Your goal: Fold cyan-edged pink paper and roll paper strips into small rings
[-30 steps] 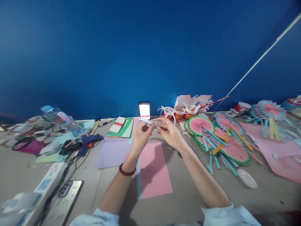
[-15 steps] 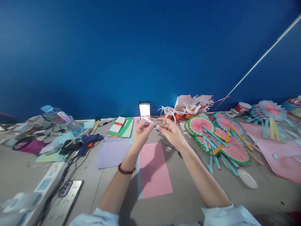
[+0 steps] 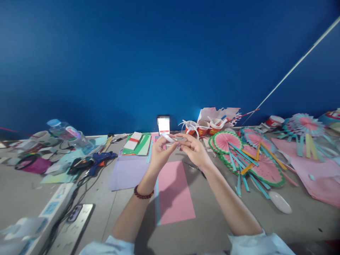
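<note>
Above the pink paper sheet (image 3: 176, 198), my left hand (image 3: 163, 154) holds what looks like a roll of white tape (image 3: 168, 138) between thumb and fingers. My right hand (image 3: 195, 150) meets it from the other side, its thumb and fingers pinched together at the roll's edge; whether it grips a loose end is too small to tell. The pink sheet lies flat on the grey table with a light-blue strip (image 3: 157, 203) along its left edge. Scissors (image 3: 198, 168) lie partly hidden beside my right wrist.
Behind my hands a lit phone (image 3: 163, 124) leans against the blue wall. Lilac paper (image 3: 127, 173), a blue glue gun (image 3: 99, 161) and a second phone (image 3: 73, 226) are on the left. Watermelon-patterned paper fans (image 3: 268, 168), red cups (image 3: 203, 128) and a white spoon (image 3: 280, 202) occupy the right.
The white roll has turned slightly in my left hand, and that hand's thumb now reaches further right toward my right fingertips. The things on the table have stayed in place.
</note>
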`<state>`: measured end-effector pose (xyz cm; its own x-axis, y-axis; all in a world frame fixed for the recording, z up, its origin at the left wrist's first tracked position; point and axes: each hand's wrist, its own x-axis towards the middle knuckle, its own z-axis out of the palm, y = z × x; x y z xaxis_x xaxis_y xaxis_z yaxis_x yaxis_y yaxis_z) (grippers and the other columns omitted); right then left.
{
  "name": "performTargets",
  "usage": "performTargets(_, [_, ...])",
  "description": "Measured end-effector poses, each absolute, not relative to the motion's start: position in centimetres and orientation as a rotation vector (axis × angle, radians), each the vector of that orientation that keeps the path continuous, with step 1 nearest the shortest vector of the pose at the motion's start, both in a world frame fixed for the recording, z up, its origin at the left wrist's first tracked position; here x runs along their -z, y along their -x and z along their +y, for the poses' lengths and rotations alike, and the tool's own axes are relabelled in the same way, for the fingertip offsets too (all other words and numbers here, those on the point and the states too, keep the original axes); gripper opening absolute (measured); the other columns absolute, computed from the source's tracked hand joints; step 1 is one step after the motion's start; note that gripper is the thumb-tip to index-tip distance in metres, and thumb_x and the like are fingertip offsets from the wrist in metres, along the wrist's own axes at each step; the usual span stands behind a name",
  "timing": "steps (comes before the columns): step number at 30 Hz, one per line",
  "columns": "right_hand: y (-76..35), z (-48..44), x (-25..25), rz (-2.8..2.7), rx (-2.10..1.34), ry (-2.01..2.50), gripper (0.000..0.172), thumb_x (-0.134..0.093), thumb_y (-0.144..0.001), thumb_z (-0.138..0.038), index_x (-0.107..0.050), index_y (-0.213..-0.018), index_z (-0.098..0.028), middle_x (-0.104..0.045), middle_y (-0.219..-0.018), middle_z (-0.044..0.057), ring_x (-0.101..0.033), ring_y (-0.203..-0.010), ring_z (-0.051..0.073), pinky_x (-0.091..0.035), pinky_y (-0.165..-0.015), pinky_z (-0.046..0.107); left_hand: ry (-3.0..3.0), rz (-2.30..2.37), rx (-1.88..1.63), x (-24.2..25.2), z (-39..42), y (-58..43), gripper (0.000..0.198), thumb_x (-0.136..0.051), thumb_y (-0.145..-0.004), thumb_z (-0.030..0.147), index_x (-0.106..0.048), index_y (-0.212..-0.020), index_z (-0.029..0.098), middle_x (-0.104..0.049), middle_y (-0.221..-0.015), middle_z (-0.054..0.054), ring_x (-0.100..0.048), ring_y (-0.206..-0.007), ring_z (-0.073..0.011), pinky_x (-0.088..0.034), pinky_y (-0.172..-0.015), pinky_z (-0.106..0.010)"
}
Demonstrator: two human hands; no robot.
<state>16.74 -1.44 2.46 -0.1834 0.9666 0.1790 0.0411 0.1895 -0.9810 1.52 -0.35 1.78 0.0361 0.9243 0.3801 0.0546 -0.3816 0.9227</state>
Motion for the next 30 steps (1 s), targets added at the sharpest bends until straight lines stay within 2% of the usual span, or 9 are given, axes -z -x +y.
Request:
performTargets(3, [-16.66, -1.45, -2.54, -1.473, -1.171, 1.022, 0.046, -0.054, -0.078, -0.017, -0.06, -0.122, -0.025, -0.074, -0.105, 0.005, -0.067, -0.087, 0.017, -0.052, -0.079, 0.032, -1.525, 1.016, -1.454, -1.69, -0.33, -1.5, 0.016, -0.073, -0.075, 0.034, -0.072, -0.081, 0.019, -0.07, -0.1, -0.007, -0.064, -0.092, -0.0207, -0.051, -0.082, -0.031])
performTargets(11, [-16.93, -1.33, -2.54, -1.48, -1.165, 1.03, 0.05, -0.056, -0.078, -0.018, -0.057, -0.128, -0.024, -0.075, -0.102, 0.005, -0.067, -0.082, 0.017, -0.052, -0.077, 0.033, -1.36, 0.977, -1.406, -1.89, -0.39, -1.71, 0.019, -0.077, -0.07, 0.035, -0.073, -0.079, 0.02, -0.07, -0.099, -0.007, -0.064, -0.089, -0.0207, -0.052, -0.068, -0.029])
performTargets(23, [-17.02, -1.36, -3.01, -1.403, -1.252, 0.998, 0.048, -0.06, -0.078, -0.024, -0.057, -0.125, -0.025, -0.075, -0.095, 0.003, -0.065, -0.076, 0.016, -0.052, -0.082, 0.036, -1.284, 0.885, -1.352, -2.18, -0.57, -1.75, 0.018, -0.078, -0.068, 0.035, -0.072, -0.073, 0.019, -0.068, -0.11, -0.008, -0.065, -0.091, -0.0219, -0.053, -0.068, -0.029])
performTargets(30, [-17.19, -1.32, -3.33, -1.348, -1.328, 0.975, 0.05, -0.064, -0.075, -0.025, -0.058, -0.124, -0.024, -0.075, -0.094, 0.003, -0.065, -0.078, 0.015, -0.051, -0.079, 0.034, -1.284, 0.824, -1.351, -1.52, -0.31, -1.71, 0.015, -0.079, -0.069, 0.032, -0.074, -0.077, 0.019, -0.068, -0.111, -0.008, -0.064, -0.095, -0.0216, -0.053, -0.079, -0.032])
